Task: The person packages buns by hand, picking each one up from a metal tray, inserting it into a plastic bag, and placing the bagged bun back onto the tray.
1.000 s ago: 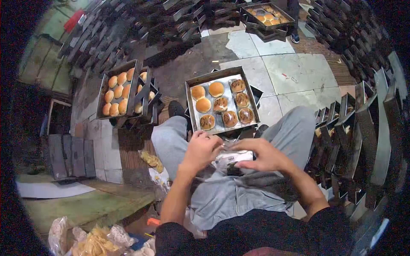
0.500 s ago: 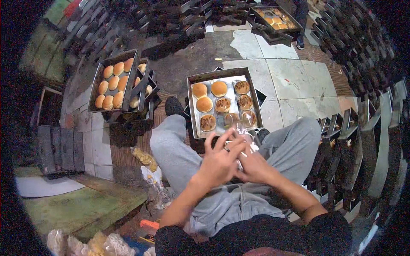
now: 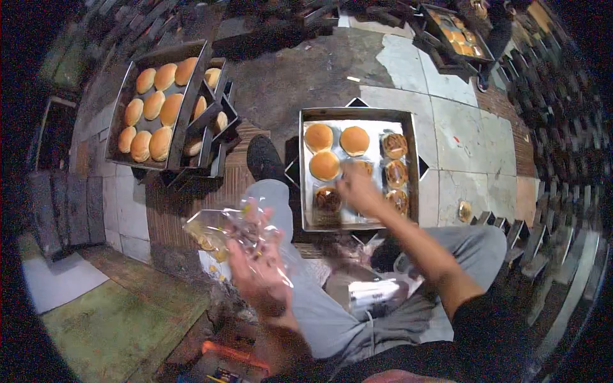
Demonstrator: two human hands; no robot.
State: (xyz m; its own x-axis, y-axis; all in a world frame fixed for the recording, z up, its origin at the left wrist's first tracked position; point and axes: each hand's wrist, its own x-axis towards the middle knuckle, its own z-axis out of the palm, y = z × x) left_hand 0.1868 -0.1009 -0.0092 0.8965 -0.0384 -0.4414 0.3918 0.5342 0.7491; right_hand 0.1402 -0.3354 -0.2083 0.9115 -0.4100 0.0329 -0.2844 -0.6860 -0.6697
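My left hand (image 3: 258, 277) is raised over my left leg, holding a crinkled clear plastic bag (image 3: 214, 223) that covers its fingers. Over the middle of the square metal tray (image 3: 359, 113), my right hand (image 3: 359, 190) is at a brown-topped bun (image 3: 364, 168), which it partly hides. Its fingers are blurred, so their grip does not show. Plain golden buns (image 3: 324, 165) fill the tray's far left. A chocolate-striped bun (image 3: 328, 200) sits at near left, and shiny brown-striped buns (image 3: 395, 172) line the right side. Clear plastic (image 3: 377, 293) lies on my lap.
Stacked metal trays (image 3: 203, 57) with golden buns stand at the left. Another tray of buns (image 3: 456, 33) is at far right, beside a person's leg (image 3: 501, 35). Rows of dark metal pans (image 3: 562, 159) line the right. A green board (image 3: 121, 313) lies at lower left.
My hands have parted. The left moved left with the plastic bag, and the right went forward over the tray. The view shifted, and clear plastic on my lap came into sight.
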